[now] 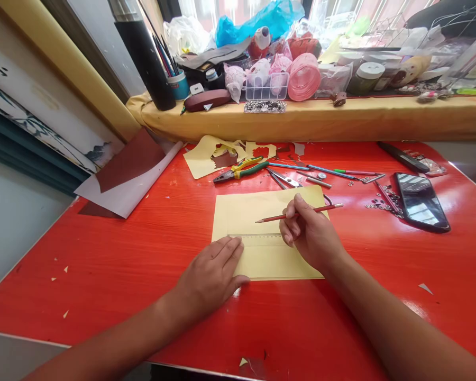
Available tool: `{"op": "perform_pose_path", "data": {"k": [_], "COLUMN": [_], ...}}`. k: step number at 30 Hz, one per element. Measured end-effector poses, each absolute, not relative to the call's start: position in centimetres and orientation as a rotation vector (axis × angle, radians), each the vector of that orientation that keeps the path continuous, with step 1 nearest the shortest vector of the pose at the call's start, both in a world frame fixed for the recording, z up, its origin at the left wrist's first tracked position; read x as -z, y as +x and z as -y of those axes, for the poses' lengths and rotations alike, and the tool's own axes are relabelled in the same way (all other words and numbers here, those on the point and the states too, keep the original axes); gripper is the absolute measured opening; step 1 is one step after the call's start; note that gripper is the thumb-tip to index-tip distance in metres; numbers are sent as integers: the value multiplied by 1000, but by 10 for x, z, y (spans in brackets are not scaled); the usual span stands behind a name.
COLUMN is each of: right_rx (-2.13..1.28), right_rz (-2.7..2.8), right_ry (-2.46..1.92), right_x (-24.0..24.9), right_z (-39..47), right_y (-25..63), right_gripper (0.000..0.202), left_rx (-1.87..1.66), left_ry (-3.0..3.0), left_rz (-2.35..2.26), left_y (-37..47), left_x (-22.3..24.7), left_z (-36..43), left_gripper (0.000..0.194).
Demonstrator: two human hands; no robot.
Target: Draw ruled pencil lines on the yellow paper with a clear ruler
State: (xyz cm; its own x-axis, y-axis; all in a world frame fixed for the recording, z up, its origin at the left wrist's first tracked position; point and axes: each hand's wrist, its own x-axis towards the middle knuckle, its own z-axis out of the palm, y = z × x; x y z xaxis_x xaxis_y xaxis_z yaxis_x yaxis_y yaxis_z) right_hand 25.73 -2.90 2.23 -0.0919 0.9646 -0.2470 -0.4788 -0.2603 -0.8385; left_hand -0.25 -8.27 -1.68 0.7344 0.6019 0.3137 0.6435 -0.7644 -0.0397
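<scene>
A sheet of pale yellow paper (257, 211) lies on the red table in front of me. Across it rests a clear ruler (262, 239) with fine markings. My left hand (218, 264) lies flat, its fingertips pressing the ruler's left end and its thumb on the paper's near edge. Above the paper's right side, my right hand (309, 227) has its fingers closed around a dark red pencil (275, 217). The pencil is held nearly level, its sharpened tip pointing left over the paper, above the ruler. My right fingers hide the ruler's right end.
Pliers (241, 170) and scissors (285, 179) lie beyond the paper, near cut yellow scraps (200, 156). At the right are a phone (420, 201) and scattered small rings. Brown and white sheets (122, 180) lie at the left. A crowded ledge (206, 119) borders the back.
</scene>
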Motion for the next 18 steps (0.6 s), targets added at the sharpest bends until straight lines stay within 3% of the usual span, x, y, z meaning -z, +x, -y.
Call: {"op": "perform_pose_path", "data": {"k": [18], "right_rx": [-1578], "right_rz": [761], "right_ry": [-1057], "right_x": [-11], "right_z": [28], "right_y": [255], "right_gripper": [49], "left_rx": [524], "left_ry": [-2809], "left_rz": [1096], "left_y": [-1], "left_x": [21], "left_z": [90], "left_gripper": [55]}}
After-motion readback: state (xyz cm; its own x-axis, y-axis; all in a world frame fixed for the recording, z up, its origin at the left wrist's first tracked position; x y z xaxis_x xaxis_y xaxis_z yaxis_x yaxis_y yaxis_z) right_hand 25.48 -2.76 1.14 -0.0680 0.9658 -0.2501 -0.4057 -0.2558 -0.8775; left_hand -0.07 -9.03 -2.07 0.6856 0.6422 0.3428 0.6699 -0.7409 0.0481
